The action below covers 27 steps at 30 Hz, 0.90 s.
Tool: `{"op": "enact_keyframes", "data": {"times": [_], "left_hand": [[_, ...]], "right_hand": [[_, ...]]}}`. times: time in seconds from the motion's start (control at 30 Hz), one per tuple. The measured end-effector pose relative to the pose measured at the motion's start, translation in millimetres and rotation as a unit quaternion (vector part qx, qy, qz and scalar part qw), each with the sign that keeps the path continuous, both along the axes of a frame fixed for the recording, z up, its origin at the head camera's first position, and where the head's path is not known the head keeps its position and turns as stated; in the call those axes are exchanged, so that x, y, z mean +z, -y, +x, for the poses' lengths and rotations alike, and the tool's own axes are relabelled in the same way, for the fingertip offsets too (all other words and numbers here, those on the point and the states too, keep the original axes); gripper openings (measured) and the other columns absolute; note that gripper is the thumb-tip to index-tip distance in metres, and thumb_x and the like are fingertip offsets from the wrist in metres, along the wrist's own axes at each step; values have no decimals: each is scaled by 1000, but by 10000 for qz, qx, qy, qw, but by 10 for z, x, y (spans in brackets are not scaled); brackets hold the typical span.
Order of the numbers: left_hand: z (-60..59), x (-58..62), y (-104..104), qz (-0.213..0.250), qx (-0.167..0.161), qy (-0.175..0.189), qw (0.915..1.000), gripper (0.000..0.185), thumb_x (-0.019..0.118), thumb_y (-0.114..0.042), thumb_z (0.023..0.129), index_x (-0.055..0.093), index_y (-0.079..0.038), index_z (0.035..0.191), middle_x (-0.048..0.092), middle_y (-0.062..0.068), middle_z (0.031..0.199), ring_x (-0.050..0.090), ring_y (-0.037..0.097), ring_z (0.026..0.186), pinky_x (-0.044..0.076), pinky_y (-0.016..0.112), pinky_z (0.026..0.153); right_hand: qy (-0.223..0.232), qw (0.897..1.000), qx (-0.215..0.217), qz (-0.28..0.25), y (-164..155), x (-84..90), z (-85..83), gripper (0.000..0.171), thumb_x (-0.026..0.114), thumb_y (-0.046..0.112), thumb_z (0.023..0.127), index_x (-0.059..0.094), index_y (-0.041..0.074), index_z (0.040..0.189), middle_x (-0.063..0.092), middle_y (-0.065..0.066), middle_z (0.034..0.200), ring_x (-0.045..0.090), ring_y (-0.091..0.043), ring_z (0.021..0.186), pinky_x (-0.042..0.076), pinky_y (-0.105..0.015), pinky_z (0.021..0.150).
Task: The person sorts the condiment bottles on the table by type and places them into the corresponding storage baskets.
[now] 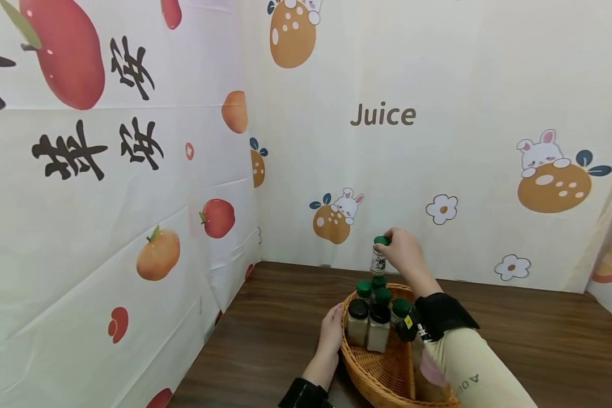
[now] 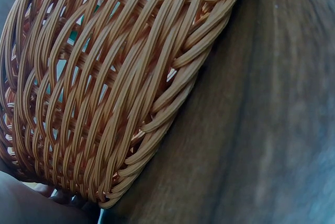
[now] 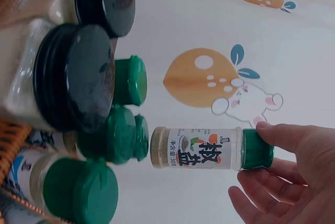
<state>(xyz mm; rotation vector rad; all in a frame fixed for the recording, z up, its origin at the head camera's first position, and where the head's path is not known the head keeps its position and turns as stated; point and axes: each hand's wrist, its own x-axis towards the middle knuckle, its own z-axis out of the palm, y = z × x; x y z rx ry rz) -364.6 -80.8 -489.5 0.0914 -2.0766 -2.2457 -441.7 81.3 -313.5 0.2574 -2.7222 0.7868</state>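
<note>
My right hand (image 1: 407,252) pinches the green cap of a small seasoning shaker (image 1: 378,262), held upright above the far end of a wicker basket (image 1: 369,379). In the right wrist view, the shaker (image 3: 201,148) has a white label with dark characters and pale contents. My left hand (image 1: 328,334) holds the basket's left side; in the left wrist view only part of that hand (image 2: 26,203) shows beside the woven wall (image 2: 115,88). Inside the basket stand two black-lidded jars (image 1: 378,331) and several green-capped shakers (image 1: 400,309).
The basket stands on a dark wooden table (image 1: 255,340). A woven divider (image 1: 408,368) splits it, and a pink item (image 1: 430,368) lies in its right part, half hidden by my sleeve. Behind hangs a printed cloth (image 1: 382,153), with another (image 1: 81,226) along the left.
</note>
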Motion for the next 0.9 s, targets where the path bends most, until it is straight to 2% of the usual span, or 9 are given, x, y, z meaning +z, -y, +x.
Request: {"op": "enact_keyframes", "data": {"times": [0.37, 0.9], "left_hand": [[12, -2, 20, -26, 6, 28, 10000, 48, 35, -30, 109, 50, 2, 143, 49, 25, 147, 42, 45, 139, 36, 57, 114], [12, 21, -16, -100, 116, 54, 9999, 46, 36, -27, 109, 51, 1, 142, 50, 25, 147, 42, 45, 139, 34, 58, 115]], "right_hand": [[53, 10000, -26, 16, -226, -13, 41, 38, 68, 24, 95, 64, -7, 116, 68, -25, 108, 64, -34, 92, 54, -43, 77], [143, 9999, -49, 7, -419, -141, 105, 36, 68, 23, 94, 65, -7, 113, 68, -24, 103, 63, -31, 87, 52, -41, 73]]}}
